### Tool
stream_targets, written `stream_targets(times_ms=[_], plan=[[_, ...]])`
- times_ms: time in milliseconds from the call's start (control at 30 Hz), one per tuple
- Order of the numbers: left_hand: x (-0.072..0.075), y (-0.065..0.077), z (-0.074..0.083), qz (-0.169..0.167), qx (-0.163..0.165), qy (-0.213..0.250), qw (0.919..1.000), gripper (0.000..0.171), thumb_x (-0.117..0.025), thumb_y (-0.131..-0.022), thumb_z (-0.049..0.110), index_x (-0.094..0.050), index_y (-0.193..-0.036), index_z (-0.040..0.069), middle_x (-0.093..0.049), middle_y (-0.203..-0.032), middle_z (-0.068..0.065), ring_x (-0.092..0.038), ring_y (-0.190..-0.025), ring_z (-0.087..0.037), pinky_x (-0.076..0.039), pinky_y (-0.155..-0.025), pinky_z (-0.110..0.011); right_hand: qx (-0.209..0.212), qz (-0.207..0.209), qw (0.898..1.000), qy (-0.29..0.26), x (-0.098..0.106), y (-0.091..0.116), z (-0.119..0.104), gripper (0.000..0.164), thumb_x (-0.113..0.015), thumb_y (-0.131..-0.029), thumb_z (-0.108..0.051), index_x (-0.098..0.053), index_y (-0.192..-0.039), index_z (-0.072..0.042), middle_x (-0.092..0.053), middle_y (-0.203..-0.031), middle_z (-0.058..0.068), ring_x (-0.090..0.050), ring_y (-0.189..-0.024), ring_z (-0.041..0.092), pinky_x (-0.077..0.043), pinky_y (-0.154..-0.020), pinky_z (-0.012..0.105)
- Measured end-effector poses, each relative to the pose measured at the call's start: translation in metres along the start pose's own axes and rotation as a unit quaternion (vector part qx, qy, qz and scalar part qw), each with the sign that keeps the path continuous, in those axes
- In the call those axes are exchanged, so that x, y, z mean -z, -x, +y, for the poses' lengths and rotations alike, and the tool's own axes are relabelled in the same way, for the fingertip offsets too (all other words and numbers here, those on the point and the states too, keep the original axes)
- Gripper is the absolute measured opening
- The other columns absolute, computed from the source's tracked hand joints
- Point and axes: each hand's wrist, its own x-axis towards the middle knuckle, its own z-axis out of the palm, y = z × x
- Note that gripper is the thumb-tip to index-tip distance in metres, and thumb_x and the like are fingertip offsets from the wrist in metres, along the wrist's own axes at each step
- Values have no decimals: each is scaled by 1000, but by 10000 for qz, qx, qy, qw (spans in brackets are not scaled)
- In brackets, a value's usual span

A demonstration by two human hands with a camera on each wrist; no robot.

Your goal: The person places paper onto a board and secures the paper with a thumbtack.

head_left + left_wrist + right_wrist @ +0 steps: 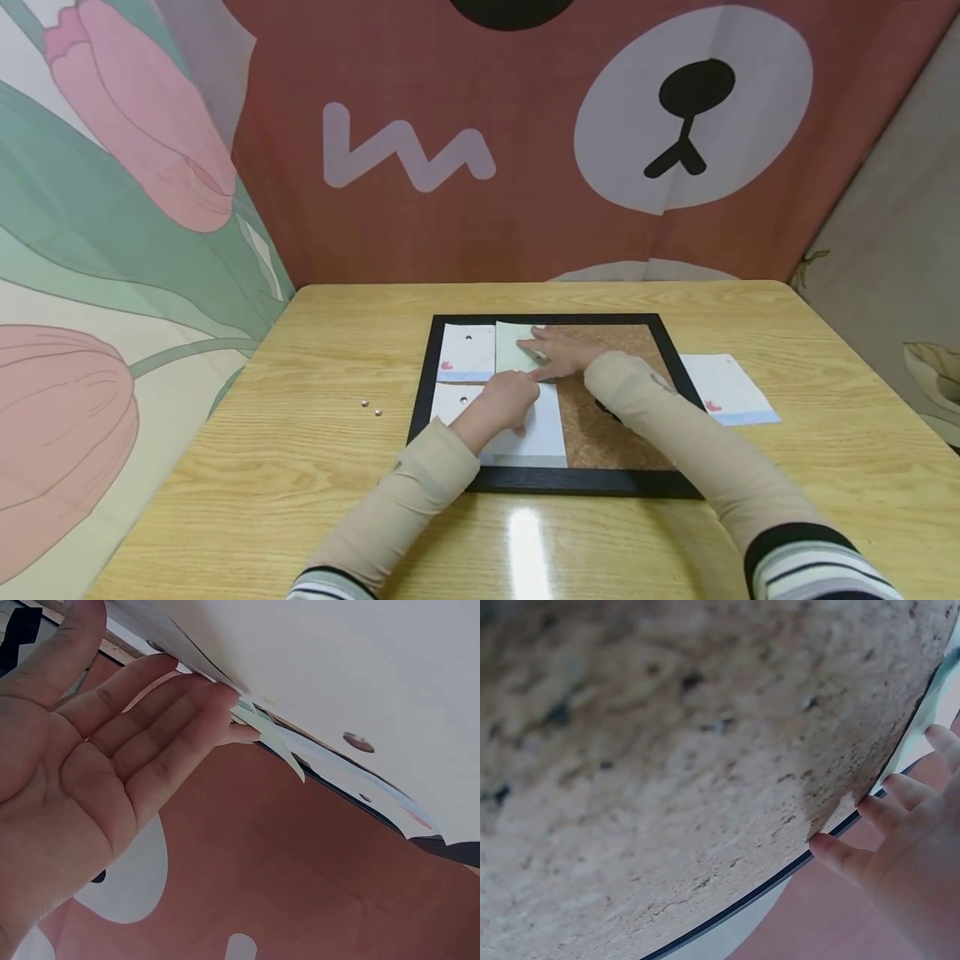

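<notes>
A black-framed cork board [615, 425] lies on the table. My right hand [564, 352] is spread over the pale green sheet [508, 343] at the board's top, its fingertips resting on the paper. In the right wrist view its separated fingers [889, 814] reach the sheet's edge and the cork. My left hand [506, 402] lies just below, over the upper part of a larger white sheet [542, 433]. Its long fingers [161, 731] extend against the paper in the left wrist view. A silver pin [463, 400] sits on that white sheet.
Left of the green sheet is a white sheet [461, 354] with a blue lower band and a pin [468, 337]. Two small silver pins [365, 403] lie on the table left of the board. Another white sheet [727, 390] lies at the board's right edge.
</notes>
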Motion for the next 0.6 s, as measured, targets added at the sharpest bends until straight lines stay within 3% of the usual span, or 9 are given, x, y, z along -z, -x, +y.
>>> stream_targets(times_ms=[300, 600], plan=[[0, -1, -1, 66, -18, -129, 9999, 41, -81, -57, 33, -66, -90, 13, -65, -89, 0, -59, -80, -16, -47, -66, -28, 17, -96, 9999, 50, 2, -4, -1, 72, -53, -84, -48, -26, -141, -14, -10, -146, 18, -5, -130, 40, -11, -100, 55], [0, 1, 0, 63, -29, -162, 9998, 41, -81, -57, 35, -66, -90, 14, -65, -88, 2, -59, -78, -16, -47, -64, -28, -126, -211, 9995, 190, -2, -11, -4, 67, -53, -87, -43, -24, -142, -21, -7, -147, 14, -3, -130, 41, -11, -99, 58]])
